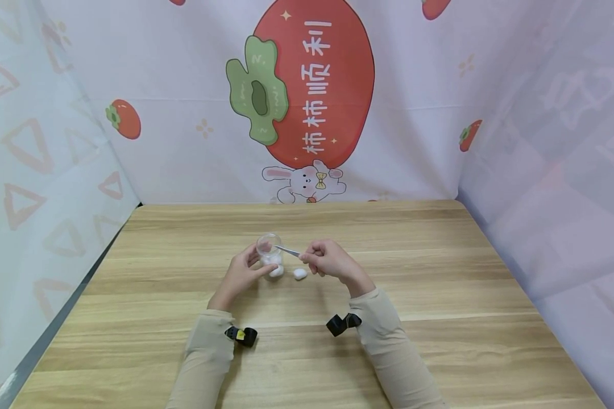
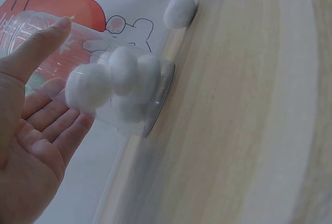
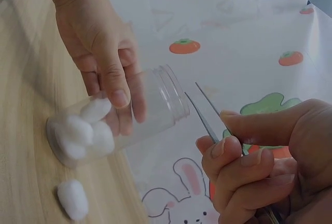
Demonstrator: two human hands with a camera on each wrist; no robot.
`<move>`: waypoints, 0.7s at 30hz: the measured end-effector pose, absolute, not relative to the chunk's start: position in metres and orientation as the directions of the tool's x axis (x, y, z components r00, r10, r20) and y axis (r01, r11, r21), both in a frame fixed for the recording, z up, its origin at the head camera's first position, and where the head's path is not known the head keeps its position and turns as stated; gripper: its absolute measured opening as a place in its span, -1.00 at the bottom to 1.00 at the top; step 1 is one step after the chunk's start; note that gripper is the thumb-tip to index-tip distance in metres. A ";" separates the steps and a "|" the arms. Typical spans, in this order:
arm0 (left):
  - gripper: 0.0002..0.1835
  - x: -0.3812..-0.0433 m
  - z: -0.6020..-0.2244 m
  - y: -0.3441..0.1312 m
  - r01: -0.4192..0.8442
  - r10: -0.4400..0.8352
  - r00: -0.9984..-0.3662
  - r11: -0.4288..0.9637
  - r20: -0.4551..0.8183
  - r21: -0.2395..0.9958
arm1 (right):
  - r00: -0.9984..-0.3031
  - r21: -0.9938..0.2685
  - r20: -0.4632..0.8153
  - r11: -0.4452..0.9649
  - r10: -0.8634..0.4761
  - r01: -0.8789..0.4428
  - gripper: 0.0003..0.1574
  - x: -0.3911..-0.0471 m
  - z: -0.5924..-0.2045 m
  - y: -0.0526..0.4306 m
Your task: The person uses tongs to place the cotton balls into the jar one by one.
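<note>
A clear, lidless jar (image 1: 269, 245) stands on the wooden table with several white cotton balls (image 3: 82, 133) in its lower part. My left hand (image 1: 243, 271) grips the jar's side, thumb on one side and fingers round the other. Metal tweezers (image 3: 205, 112) are pinched in my right hand (image 1: 328, 260), with their tips spread apart and nothing between them. In the head view the tips overlap the jar's mouth; the right wrist view shows them just outside the rim. One loose cotton ball (image 1: 299, 274) lies on the table to the right of the jar, below my right hand.
The wooden table (image 1: 430, 341) reaches back to a white printed curtain (image 1: 184, 68) with persimmons and a rabbit. More printed curtain hangs along both sides. A black strap with a small camera (image 1: 241, 335) is on my left wrist, another camera (image 1: 343, 324) on my right.
</note>
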State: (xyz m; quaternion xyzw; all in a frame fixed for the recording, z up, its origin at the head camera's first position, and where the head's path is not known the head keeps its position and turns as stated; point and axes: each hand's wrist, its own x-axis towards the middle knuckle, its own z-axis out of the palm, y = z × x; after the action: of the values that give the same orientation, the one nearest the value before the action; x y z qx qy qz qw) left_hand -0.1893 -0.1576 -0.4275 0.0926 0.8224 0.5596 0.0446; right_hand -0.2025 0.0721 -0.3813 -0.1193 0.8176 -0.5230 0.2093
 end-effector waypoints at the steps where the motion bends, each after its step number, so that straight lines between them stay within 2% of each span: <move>1: -0.28 -0.189 -0.427 -0.158 0.103 0.203 -0.979 0.356 0.030 0.929 | -0.884 -0.907 -0.215 0.421 -0.415 0.023 -0.80 -0.202 -0.381 0.073; 16: -0.29 -0.187 -0.425 -0.157 0.104 0.201 -0.979 0.369 0.030 0.924 | -0.879 -0.917 -0.204 0.399 -0.431 0.017 -0.74 -0.200 -0.385 0.081; 21: -0.26 -0.196 -0.441 -0.160 0.100 0.189 -0.981 0.366 0.032 0.925 | -0.878 -0.921 -0.191 0.389 -0.439 0.006 -0.74 -0.199 -0.385 0.082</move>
State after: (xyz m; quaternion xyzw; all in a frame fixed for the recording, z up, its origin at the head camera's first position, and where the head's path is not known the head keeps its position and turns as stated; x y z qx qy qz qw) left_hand -0.1959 -0.1597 -0.4409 0.0878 0.8254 0.5562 0.0400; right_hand -0.1990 0.0824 -0.3854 -0.1344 0.8072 -0.5359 0.2075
